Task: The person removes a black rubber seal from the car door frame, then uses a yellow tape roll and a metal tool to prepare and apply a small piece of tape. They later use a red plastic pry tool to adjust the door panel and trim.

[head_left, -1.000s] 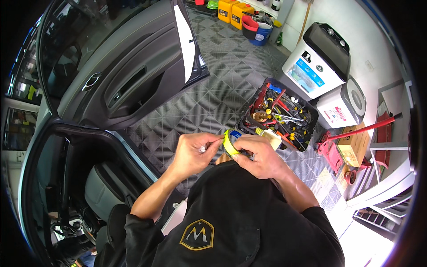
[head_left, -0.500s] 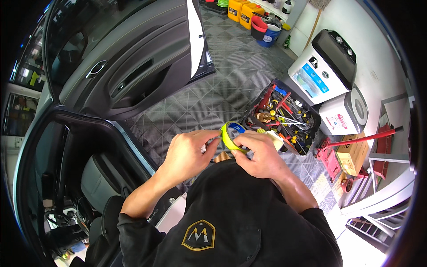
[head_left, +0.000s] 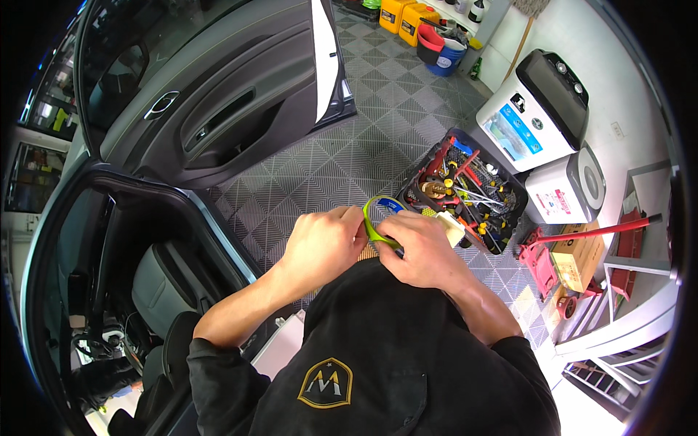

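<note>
A roll of yellow-green masking tape (head_left: 370, 231) with a blue inner core is held upright between my hands, in front of my chest. My right hand (head_left: 422, 247) grips the roll, thumb and fingers at its lower right side. My left hand (head_left: 325, 240) is closed, its fingertips pinched at the roll's left edge; any loose tape end there is hidden. A pale cream block (head_left: 453, 229) shows just past my right knuckles; whether that hand holds it I cannot tell.
A black crate (head_left: 520, 190) of hand tools stands ahead right. An open car door (head_left: 240, 109) and a seat (head_left: 163, 283) are left. A white washing machine (head_left: 520, 127), white bin (head_left: 563, 192) and red jack (head_left: 538, 265) line the right. Yellow jugs (head_left: 411, 25) and buckets (head_left: 445, 58) stand far off.
My left hand has moved right against the roll, and its fingers have closed at its edge. The roll has turned slightly in my right hand. The view has shifted a little.
</note>
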Demonstrator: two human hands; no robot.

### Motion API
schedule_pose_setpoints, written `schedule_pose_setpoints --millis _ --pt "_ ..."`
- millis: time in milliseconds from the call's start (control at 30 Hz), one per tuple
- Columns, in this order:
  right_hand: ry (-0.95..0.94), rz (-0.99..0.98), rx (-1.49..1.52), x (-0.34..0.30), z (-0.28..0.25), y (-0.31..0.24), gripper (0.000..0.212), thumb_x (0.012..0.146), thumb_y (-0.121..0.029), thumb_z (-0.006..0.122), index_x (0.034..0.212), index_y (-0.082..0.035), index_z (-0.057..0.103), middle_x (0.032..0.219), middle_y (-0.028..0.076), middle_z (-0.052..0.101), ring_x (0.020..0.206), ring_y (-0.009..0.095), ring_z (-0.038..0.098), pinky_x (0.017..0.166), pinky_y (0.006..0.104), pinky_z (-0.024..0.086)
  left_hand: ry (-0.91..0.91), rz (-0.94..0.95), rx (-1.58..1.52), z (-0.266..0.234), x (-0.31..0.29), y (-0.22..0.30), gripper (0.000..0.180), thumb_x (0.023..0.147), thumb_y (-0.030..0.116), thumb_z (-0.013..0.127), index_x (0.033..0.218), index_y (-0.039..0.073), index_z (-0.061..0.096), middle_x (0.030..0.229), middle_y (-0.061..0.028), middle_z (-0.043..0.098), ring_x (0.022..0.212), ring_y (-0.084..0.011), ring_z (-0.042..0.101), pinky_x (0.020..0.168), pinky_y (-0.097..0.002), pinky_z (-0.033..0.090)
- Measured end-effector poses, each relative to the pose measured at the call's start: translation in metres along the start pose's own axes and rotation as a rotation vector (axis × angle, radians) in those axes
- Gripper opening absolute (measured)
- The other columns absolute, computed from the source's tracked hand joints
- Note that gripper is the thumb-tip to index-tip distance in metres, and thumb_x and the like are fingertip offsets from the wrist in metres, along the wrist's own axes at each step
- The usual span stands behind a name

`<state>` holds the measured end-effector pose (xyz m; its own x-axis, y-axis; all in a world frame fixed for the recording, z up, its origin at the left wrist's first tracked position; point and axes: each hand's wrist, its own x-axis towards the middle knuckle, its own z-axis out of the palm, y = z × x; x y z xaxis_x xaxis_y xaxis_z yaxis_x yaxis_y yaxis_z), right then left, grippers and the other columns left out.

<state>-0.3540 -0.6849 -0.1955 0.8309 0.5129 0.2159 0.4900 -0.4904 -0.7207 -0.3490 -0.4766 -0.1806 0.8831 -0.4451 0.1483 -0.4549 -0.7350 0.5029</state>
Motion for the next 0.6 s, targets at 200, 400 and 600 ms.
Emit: schedule_pose_setpoints --millis 200,400,600 --pt "-0.016 0.005 0.028 -0.006 -0.006 0.005 0.013 0.081 -0.01 0.069 0.089 -0.002 0.064 0.079 0.013 0.063 0.077 0.033 0.062 0.066 0.0443 0.047 0.141 -0.016 -0.023 0.002 0.006 -0.011 0.012 0.078 0.005 0.074 0.086 0.003 0.066 0.079 -0.0133 0.07 0.067 -0.0332 0.07 0.06 -0.0397 0.056" --pt "-0.028 0.028 0.054 -0.006 -0.009 0.008 0.014 0.083 -0.012 0.068 0.091 -0.002 0.063 0.079 0.013 0.064 0.079 0.035 0.064 0.069 0.0468 0.049 -0.026 -0.195 -0.211 -0.012 -0.002 0.004 0.022 0.085 0.007 0.073 0.106 0.001 0.073 0.086 -0.017 0.072 0.069 -0.0318 0.07 0.062 -0.0372 0.055" --pt "-0.034 -0.01 0.043 -0.005 -0.009 0.008 0.013 0.082 -0.011 0.069 0.09 -0.002 0.064 0.079 0.013 0.064 0.078 0.034 0.063 0.067 0.0457 0.048 0.01 -0.129 -0.152 -0.004 -0.007 0.01 0.019 0.084 0.006 0.072 0.103 0.0 0.073 0.086 -0.0164 0.072 0.071 -0.0334 0.071 0.063 -0.0384 0.056"
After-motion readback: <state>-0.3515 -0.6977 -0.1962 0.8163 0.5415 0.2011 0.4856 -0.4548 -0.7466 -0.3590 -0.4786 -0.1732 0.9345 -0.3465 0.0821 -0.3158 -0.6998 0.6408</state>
